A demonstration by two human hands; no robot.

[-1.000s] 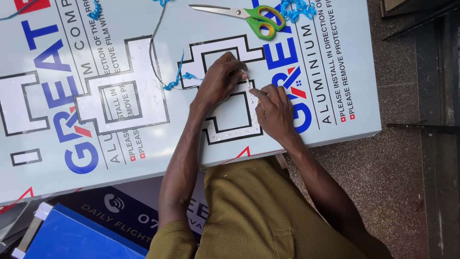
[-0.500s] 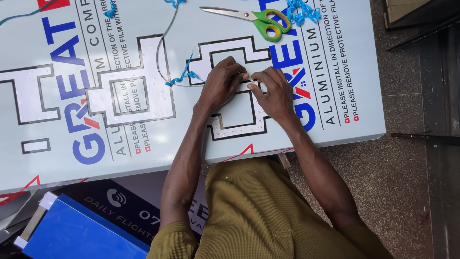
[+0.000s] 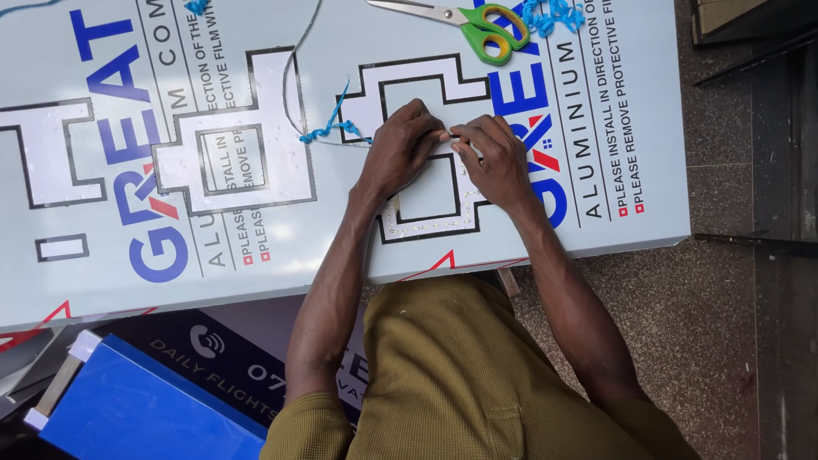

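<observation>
Scissors (image 3: 464, 24) with green and yellow handles lay near the top edge, blades shut and pointing left. Just beside their handles sat a small tangle of blue curled strips (image 3: 552, 14). A second cut-out shape (image 3: 234, 145) with a black outline showed further left, and a small outlined rectangle (image 3: 61, 248) lay below it to the left. A blue panel (image 3: 145, 409) rested at the lower left on a dark printed banner (image 3: 217, 353). Speckled brown floor (image 3: 724, 341) filled the right side.

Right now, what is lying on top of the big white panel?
Green-handled scissors, blue string and both hands: left hand, right hand, fingertips meeting on a cut-out shape. What the fingers pinch is covered.
</observation>
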